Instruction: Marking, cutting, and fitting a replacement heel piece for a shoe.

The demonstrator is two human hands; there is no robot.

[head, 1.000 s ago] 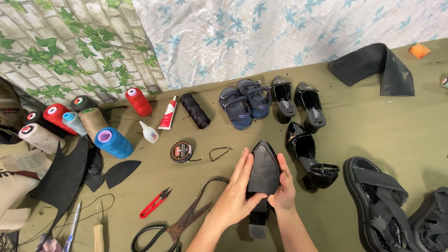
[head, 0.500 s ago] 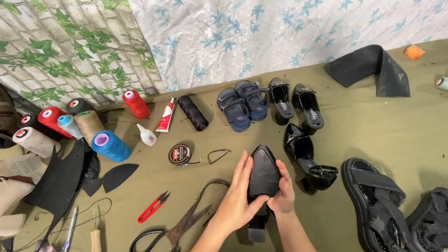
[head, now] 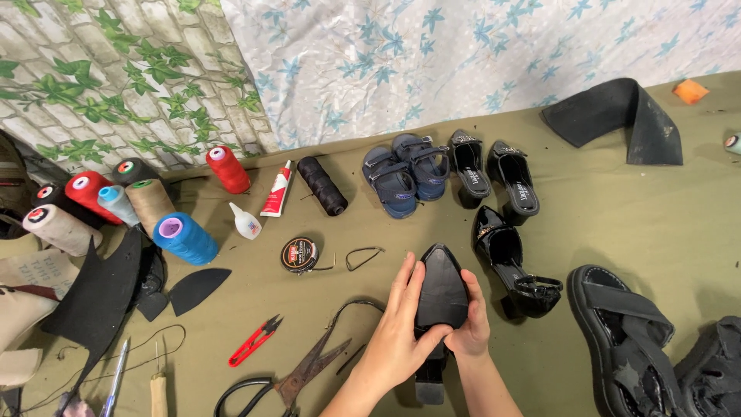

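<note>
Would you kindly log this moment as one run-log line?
left hand: on black shoe sole | right hand: grips shoe's side | shoe: sole up, over green cloth | scissors: lying left

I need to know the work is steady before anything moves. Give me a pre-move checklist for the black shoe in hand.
1. Both hands on the shoe: ok. The left hand and right hand clasp the black shoe from either side.
2. Sole facing up for work: ok.
3. Heel block visible and intact: cannot tell, partly hidden below the hands.
4. Large scissors within reach: ok, lying on the cloth left of the left hand.
5. Glue tube at hand: not ok, it lies farther back near the thread spools.
6. Matching shoe nearby: ok, just right of the hands.
</note>
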